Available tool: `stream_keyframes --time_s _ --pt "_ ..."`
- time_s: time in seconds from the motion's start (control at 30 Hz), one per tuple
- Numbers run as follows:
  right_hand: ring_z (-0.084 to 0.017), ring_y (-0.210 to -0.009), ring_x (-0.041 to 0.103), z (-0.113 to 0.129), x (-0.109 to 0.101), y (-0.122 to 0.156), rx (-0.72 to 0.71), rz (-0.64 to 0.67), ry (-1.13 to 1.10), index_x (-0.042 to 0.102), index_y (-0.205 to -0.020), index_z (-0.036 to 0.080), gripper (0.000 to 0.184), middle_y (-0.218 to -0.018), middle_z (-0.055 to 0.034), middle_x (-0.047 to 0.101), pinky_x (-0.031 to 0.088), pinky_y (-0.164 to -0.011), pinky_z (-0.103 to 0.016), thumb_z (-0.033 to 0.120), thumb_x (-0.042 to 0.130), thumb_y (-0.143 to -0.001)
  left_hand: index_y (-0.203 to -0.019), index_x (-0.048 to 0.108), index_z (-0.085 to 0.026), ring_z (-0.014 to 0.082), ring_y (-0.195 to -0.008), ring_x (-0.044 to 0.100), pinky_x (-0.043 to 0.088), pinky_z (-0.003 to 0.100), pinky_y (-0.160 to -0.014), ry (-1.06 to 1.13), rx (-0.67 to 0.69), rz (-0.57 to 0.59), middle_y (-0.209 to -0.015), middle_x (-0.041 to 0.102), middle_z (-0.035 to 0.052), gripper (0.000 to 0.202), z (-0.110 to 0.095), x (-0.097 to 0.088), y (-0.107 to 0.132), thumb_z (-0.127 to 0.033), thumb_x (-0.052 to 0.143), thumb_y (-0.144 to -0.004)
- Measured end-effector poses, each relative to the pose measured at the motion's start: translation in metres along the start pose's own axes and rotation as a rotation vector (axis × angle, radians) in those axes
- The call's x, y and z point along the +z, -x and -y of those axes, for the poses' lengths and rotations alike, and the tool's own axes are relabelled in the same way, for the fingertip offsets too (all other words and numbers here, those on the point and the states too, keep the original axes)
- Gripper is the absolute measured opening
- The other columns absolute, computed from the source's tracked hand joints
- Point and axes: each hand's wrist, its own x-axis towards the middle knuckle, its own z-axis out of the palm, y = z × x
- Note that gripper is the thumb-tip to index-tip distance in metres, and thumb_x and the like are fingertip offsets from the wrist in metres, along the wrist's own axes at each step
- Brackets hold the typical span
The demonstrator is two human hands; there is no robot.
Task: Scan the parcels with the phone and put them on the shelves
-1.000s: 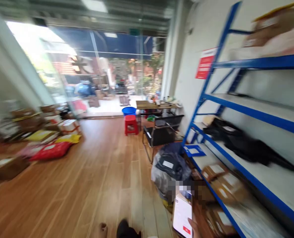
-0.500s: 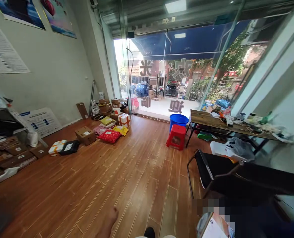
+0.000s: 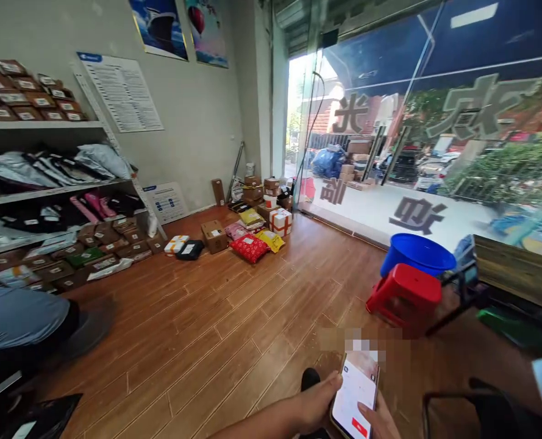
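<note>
A smartphone [image 3: 353, 390] with a lit, mostly white screen is at the bottom of the head view, tilted, its upper end blurred by pixel blocks. My left hand [image 3: 314, 399] grips its left edge, the thumb lying along the side. On the right side my right hand [image 3: 383, 421] holds the phone too, with its thumb over the lower part of the screen near a red button. The fingers behind the phone are hidden. Below it a dark shoe [image 3: 310, 378] shows on the wooden floor [image 3: 197, 341].
Parcels, among them a red bag [image 3: 250, 248] and a cardboard box [image 3: 214, 236], lie near the far wall. Shelves [image 3: 46, 125] with packages stand left. A person's sleeve [image 3: 19, 317] is at the left edge. A red stool [image 3: 408, 292] and blue bucket [image 3: 417, 253] stand right.
The view has swung left, bringing the shelves in. My left hand, empty-looking and apart from the phone before, is now on it. The phone sits nearer the middle of the view.
</note>
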Motion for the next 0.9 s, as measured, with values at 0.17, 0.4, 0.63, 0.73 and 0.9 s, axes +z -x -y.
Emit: stream_keyframes --time_s 0.17,0.4,0.63,0.73,0.9 --pt "-0.03 -0.078 0.073 0.048 0.044 -0.136 -0.082 0.158 0.181 0.052 -0.118 0.025 0.073 -0.09 -0.005 0.078 0.056 -0.073 -0.044 0.035 0.09 -0.057 -0.13 0.058 -0.018 0.0322 -0.09 0.066 0.052 0.058 -0.079 0.07 0.007 -0.021 -0.117 0.065 0.0202 0.09 -0.097 -0.043 -0.065 -0.085 0.033 -0.077" --pt "-0.028 -0.09 0.069 0.104 0.136 -0.29 0.033 0.559 0.357 0.045 -0.128 0.027 0.075 -0.107 -0.0067 0.074 0.053 -0.077 -0.04 0.03 0.085 -0.065 -0.143 0.046 -0.019 0.0315 -0.096 0.068 0.055 0.035 -0.061 0.267 0.188 -0.319 -0.128 0.061 0.0209 0.084 -0.186 -0.112 -0.134 -0.077 0.032 -0.084" --pt "-0.024 -0.083 0.067 0.092 0.258 -0.4 0.091 0.71 0.49 0.056 -0.111 0.024 0.04 -0.097 -0.0041 0.075 0.052 -0.072 -0.035 0.031 0.071 -0.075 -0.153 0.027 -0.027 0.0337 -0.11 0.063 0.057 0.038 -0.067 0.344 0.3 -0.596 -0.143 0.05 0.0183 0.077 -0.262 -0.205 -0.141 -0.071 0.03 -0.089" --pt "-0.024 -0.082 0.066 0.075 0.311 -0.446 0.061 0.716 0.524 0.059 -0.105 0.023 0.034 -0.094 -0.0035 0.074 0.051 -0.071 -0.034 0.031 0.072 -0.074 -0.151 0.03 -0.026 0.0344 -0.111 0.062 0.057 0.039 -0.069 0.347 0.325 -0.605 -0.143 0.05 0.0188 0.078 -0.296 -0.26 -0.142 -0.072 0.027 -0.089" --pt "-0.022 -0.072 0.065 0.058 0.394 -0.504 0.042 0.681 0.524 0.056 -0.11 0.025 0.036 -0.088 -0.0005 0.072 0.05 -0.063 -0.031 0.041 0.069 -0.08 -0.148 0.037 -0.025 0.0352 -0.113 0.061 0.056 0.038 -0.069 0.298 0.326 -0.54 -0.139 0.054 0.0189 0.076 -0.367 -0.345 -0.137 -0.072 0.023 -0.09"
